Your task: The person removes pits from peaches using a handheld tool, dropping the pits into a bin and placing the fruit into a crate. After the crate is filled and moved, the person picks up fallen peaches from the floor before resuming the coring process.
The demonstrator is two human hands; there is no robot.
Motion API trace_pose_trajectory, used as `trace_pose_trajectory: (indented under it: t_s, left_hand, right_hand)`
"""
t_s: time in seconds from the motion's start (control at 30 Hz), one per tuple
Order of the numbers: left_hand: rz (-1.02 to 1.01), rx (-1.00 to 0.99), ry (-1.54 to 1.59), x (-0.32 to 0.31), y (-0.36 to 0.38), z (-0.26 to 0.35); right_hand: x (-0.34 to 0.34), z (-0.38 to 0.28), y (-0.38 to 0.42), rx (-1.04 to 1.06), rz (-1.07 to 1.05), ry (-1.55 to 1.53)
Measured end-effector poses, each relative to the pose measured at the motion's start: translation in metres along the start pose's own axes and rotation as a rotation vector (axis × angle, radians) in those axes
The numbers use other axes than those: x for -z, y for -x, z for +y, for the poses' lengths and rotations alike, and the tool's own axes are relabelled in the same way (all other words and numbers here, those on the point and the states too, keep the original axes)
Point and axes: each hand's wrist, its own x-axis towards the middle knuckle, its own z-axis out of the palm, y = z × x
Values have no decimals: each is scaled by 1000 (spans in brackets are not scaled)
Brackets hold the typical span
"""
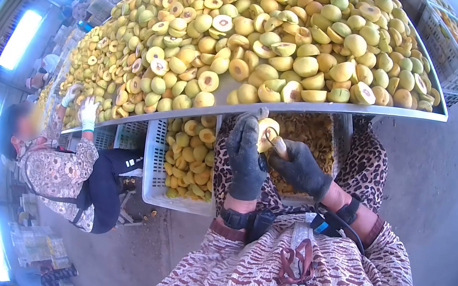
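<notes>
My left hand [245,160], in a dark glove, is closed around a yellow peach half [266,131], its cut face turned toward my right hand. My right hand [302,169], gloved too, grips a pitting tool [280,147] with a pale handle and a curved, loop-like metal end. That metal end meets the cut face of the peach half. Both hands are above my lap, just below the table's metal edge [329,108]. On the table lies a large heap of halved peaches [243,44], several with brown pit centres showing.
Beneath the table edge stand a white crate [149,172] of peach halves and another container [340,133] with brownish scraps. At the left a co-worker [67,175] in white gloves reaches into the heap. Stacked crates [452,55] of fruit stand at the upper right.
</notes>
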Motion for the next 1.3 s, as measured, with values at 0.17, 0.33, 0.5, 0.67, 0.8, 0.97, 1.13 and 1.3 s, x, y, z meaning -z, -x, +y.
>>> trace_pose_trajectory:
  t_s: [0.17, 0.33, 0.5, 0.67, 0.8, 0.97, 1.13, 1.3]
  left_hand:
    - [-19, -32, -143, 3, 4, -1]
    - [-149, 6, -129, 6, 8, 0]
    - [42, 361, 648, -2, 9, 0]
    - [80, 406, 766, -10, 0, 0]
    - [46, 335, 611, -14, -14, 20]
    - [-87, 334, 539, -12, -19, 21]
    - [-219, 527, 780, 3, -18, 28]
    - [-214, 288, 651, 23, -8, 24]
  right_hand:
    - [4, 11, 2, -102, -75, 95]
    - [9, 13, 10, -106, -130, 83]
    - [-2, 15, 1, 67, -32, -21]
    - [-10, 21, -10, 143, 39, 58]
    - [-14, 19, -14, 244, 42, -23]
    - [-5, 22, -6, 186, -210, -9]
    - [1, -5, -5, -128, -454, -184]
    - [-6, 6, -23, 63, -586, 4]
